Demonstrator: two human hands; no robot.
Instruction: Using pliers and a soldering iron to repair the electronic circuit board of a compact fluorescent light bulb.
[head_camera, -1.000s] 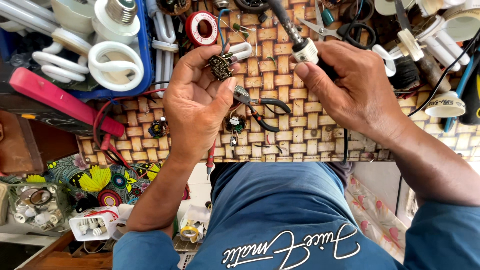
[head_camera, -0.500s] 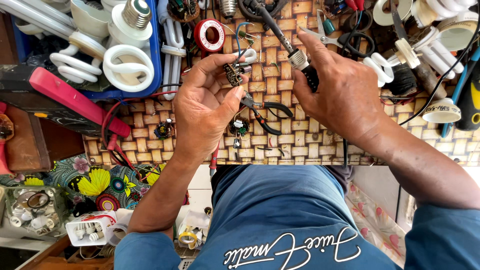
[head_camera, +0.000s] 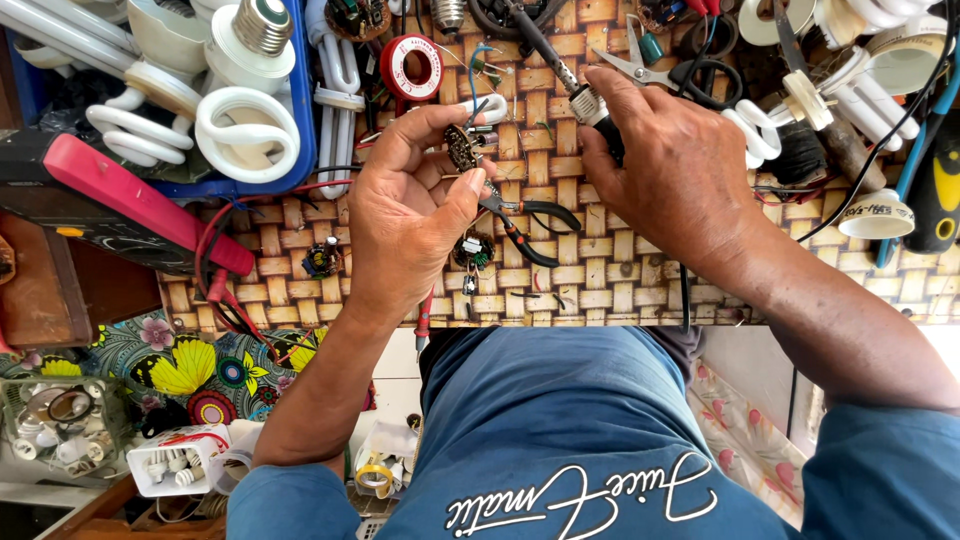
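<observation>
Left hand raised over the woven mat, thumb and fingertips pinched shut on a small round circuit board held on edge, just above the mat's upper middle. Right hand curled tight round the handle of a soldering iron, dark shaft slanting up and left toward the top edge, tip apart from the board. Just right of the left thumb, black-handled pliers lying flat on the mat, with a second small board below them and a third further left by a red wire. Above the left hand, a red reel of solder with a white paper ring label at its centre, print too small to tell. Blue tray at upper left, packed with white spiral bulbs — one screw base pointing up. Red-and-black clamp meter slanting beside the tray. Scissors near the top, behind the right hand. At far right, a white roll of tape with dark lettering round its rim, beside a yellow-and-black tool handle. Lower left, off the mat — a floral cloth in yellow and green, and a white open box holding small white parts.
</observation>
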